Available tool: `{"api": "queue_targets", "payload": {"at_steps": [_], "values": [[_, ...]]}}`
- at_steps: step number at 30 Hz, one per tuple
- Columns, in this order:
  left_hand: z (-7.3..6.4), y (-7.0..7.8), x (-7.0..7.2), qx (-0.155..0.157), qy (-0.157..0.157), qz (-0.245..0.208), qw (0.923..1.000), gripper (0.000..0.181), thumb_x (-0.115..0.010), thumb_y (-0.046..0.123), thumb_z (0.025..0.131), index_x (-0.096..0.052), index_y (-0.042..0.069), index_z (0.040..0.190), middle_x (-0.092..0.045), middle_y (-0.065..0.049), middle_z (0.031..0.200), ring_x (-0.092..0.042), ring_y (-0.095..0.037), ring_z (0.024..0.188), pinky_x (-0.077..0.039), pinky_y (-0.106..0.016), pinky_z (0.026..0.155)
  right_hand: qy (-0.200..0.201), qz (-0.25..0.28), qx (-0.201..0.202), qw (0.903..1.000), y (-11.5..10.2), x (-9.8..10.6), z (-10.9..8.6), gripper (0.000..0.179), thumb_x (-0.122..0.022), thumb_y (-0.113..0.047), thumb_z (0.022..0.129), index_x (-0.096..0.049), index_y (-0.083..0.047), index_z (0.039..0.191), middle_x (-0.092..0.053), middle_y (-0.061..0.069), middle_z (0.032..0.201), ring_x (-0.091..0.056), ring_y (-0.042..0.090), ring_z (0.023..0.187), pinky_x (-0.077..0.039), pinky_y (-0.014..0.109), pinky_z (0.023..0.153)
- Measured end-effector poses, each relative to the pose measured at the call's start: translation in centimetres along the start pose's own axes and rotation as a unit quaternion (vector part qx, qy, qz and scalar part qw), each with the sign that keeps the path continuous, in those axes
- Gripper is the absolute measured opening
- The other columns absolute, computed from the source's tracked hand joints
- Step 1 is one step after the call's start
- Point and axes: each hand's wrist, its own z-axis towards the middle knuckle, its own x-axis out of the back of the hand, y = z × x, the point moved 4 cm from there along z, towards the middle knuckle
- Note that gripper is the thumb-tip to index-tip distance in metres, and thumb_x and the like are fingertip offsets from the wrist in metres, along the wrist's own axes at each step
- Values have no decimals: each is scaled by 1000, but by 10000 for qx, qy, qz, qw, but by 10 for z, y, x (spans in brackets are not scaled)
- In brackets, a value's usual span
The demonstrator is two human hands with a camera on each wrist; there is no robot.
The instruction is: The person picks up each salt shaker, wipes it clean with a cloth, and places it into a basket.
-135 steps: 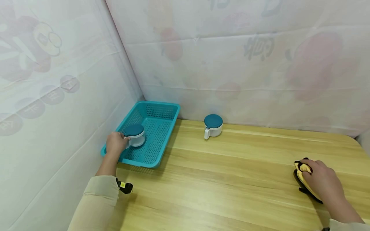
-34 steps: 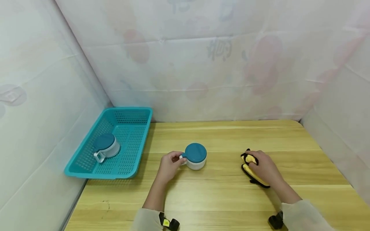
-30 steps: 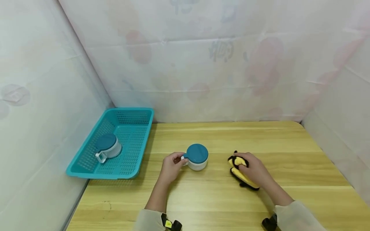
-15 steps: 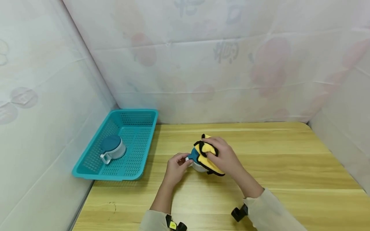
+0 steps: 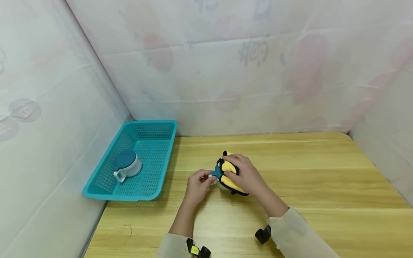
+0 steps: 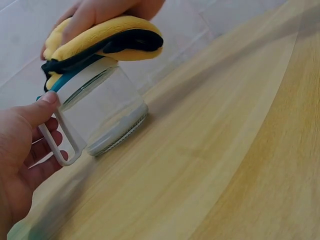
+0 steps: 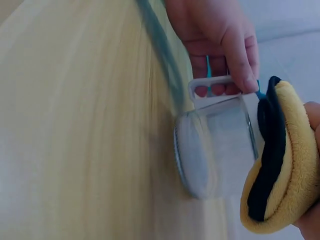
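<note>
A clear glass seasoning jar point(image 6: 110, 107) with a white handle and blue lid stands on the wooden table. My left hand point(image 5: 196, 188) grips its handle point(image 6: 70, 145), thumb on top near the lid's tab and fingers behind. Over the lid, my right hand point(image 5: 246, 173) holds a folded yellow cloth with black edging point(image 5: 233, 183) and presses it down. Most of the lid is hidden by the cloth; a blue strip of the lid point(image 5: 217, 171) shows beside the left fingertips. In the right wrist view the cloth point(image 7: 295, 160) covers the jar's top.
A teal perforated basket point(image 5: 127, 197) stands at the table's left by the wall. In it sits a second jar point(image 5: 130, 168) with a blue lid, its handle facing me. Pale printed sheets point(image 5: 222, 71) close off the back and sides.
My left hand has left the jar in the basket and drawn the other jar forward from the back. My right hand has carried the cloth left onto its lid, where it shifted slightly.
</note>
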Motion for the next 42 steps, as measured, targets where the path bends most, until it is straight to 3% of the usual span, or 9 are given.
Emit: {"api": "queue_targets", "payload": {"at_steps": [9, 13, 22, 26, 30, 33, 36, 39, 42], "values": [[0, -1, 0, 69, 14, 15, 10000, 16, -76, 15, 87, -76, 10, 102, -71, -4, 97, -65, -14, 92, -58, -24, 79, 377, 1650, -1262, 9775, 30, 2, -20, 51, -66, -40, 94, -50, -35, 142, -49, 0, 145, -56, 23, 120, -53, 40, 91], [0, -1, 0, 107, 17, -31, 9999, 17, -76, 15, 87, -76, 10, 102, -71, -5, 98, -65, -14, 92, -58, -24, 79, 513, 2166, -1520, 9630, 34, -1, -24, 53, -66, -39, 94, -49, -31, 144, -46, 3, 149, -62, 23, 101, -55, 30, 79], [-1, 2, -1, 227, 36, -82, 9997, 16, -75, 13, 86, -76, 9, 102, -71, -8, 97, -64, -15, 90, -57, -22, 77, 819, 3072, -2394, 9174, 31, -2, -38, 54, -65, -34, 96, -45, -31, 146, -44, 7, 148, -59, 7, 73, -52, 20, 66], [0, 0, 0, 117, -15, -127, 9998, 16, -75, 17, 87, -76, 13, 101, -71, -4, 96, -66, -15, 90, -58, -23, 77, 1087, 3214, -2726, 9003, 46, -8, -43, 53, -65, -40, 95, -47, -34, 144, -48, 4, 145, -62, 14, 107, -55, 20, 82], [-1, 0, 0, 106, 1, -114, 9999, 15, -75, 18, 87, -76, 14, 101, -72, -3, 96, -66, -14, 90, -58, -23, 78, 1304, 3063, -3090, 8909, 55, -8, -45, 53, -66, -37, 95, -48, -30, 144, -49, 8, 144, -59, 21, 111, -54, 19, 81], [-1, 0, -1, 128, 28, -119, 9998, 15, -75, 18, 87, -76, 13, 101, -71, -3, 96, -66, -14, 90, -57, -23, 78, 1192, 2802, -3141, 8992, 59, -9, -44, 51, -64, -33, 97, -48, -29, 145, -48, 9, 145, -61, 15, 92, -54, 19, 73], [-2, 0, -2, 173, 48, -133, 9998, 16, -75, 18, 87, -76, 12, 102, -71, -4, 96, -66, -15, 91, -57, -23, 78, 896, 2218, -2977, 9242, 59, -10, -45, 50, -62, -29, 98, -47, -29, 145, -48, 9, 146, -53, 11, 60, -51, 23, 59], [-2, 0, -1, 260, 75, -120, 9996, 16, -75, 18, 88, -76, 12, 102, -71, -4, 97, -66, -15, 91, -57, -23, 77, 623, 1610, -2748, 9459, 56, -10, -47, 49, -61, -28, 98, -47, -28, 145, -48, 11, 147, -41, 11, 48, -46, 26, 54], [-1, -1, -1, 330, 113, -114, 9993, 16, -75, 17, 88, -76, 12, 103, -71, -4, 97, -66, -15, 91, -58, -23, 76, 442, 1337, -2565, 9562, 51, -11, -48, 50, -62, -28, 97, -48, -26, 145, -50, 12, 146, -43, 13, 47, -47, 26, 53]]}}
